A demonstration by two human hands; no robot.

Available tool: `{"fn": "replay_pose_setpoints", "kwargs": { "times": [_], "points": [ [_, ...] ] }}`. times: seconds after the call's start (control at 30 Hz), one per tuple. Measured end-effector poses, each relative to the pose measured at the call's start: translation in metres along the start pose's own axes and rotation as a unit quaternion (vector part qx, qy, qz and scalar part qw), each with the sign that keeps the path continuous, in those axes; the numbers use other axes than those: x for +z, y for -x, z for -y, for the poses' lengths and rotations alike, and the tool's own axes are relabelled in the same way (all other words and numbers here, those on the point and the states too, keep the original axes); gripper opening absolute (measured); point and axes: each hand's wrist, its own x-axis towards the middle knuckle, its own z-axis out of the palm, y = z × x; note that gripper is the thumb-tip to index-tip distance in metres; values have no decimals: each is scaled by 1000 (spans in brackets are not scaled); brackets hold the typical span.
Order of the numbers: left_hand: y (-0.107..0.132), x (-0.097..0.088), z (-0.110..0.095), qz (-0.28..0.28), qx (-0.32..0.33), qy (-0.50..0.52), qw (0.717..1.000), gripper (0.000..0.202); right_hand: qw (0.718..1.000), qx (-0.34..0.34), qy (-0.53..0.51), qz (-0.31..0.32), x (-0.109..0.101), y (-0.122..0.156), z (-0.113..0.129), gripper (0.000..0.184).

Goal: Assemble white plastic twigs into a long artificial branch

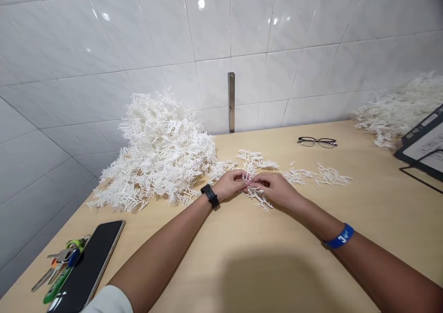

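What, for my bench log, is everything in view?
Light wooden table: one, tan, under everything.
Heap of white branched plastic sprigs: one, white, left.
Second sprig heap: one, white, far right.
Loose sprigs: several, white, centre.
Thin-rimmed glasses: one, black, beyond the hands.
Flat smartphone: one, black, near left.
Key bunch: one, silver-green-blue, touching smartphone.
Black-framed printed board: one, black-white, right edge.
Metal wall strip: one, grey, centre.
Left hand: one, black watch, pinching held sprig.
Right hand: one, blue wristband, pinching same sprig.

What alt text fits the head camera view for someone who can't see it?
The left hand and right hand pinch a branched white plastic piece together at a wooden table, beside a large pile of similar pieces. A phone and keys lie near left; glasses rest farther back.
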Motion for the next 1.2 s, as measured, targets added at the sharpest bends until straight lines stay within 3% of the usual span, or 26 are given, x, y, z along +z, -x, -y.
{"fn": "replay_pose_setpoints", "kwargs": {
  "times": [0.17,0.4,0.57,0.87,1.2],
  "points": [
    [1,2,-2,7,-5,9,1000,45,1000,11,-18,1,2,0,-2,36],
    [1,4,-3,-26,-1,-26,999,34,999,48,-4,18,5,2,1,44],
    [1,2,-2,-22,4,-49,999,33,999,22,-2,32,5,3,0,42],
    [1,4,0,26,52,-132,990,28,999,21,-35,22,11,4,-3,31],
    [5,5,-4,81,84,-176,977,28,981,7,-166,101,6,2,-4,24]
  ]
}}
